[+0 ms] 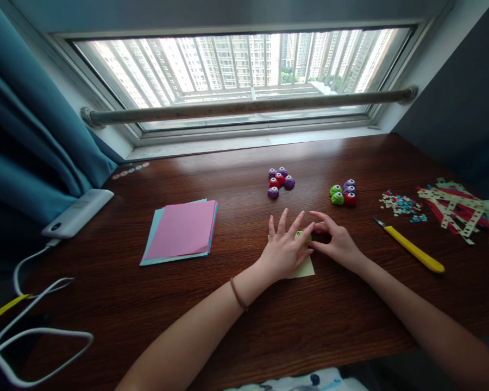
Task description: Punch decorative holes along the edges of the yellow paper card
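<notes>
My left hand [285, 248] rests with fingers spread flat on a pale yellow paper sheet [305, 268] at the middle of the wooden desk [236, 179]. My right hand [336, 241] sits just to its right, thumb and fingers curled in a pinch around a small green punch [305, 235] that is mostly hidden between the two hands. The punch sits at the sheet's far edge.
A stack of pink and blue paper [182, 231] lies to the left. Purple and red punches [280, 181] and green, purple and red ones [343, 193] stand farther back. A yellow knife [411, 248], confetti [401, 205] and paper strips [462, 212] lie right. A white power bank [77, 213] with cables lies left.
</notes>
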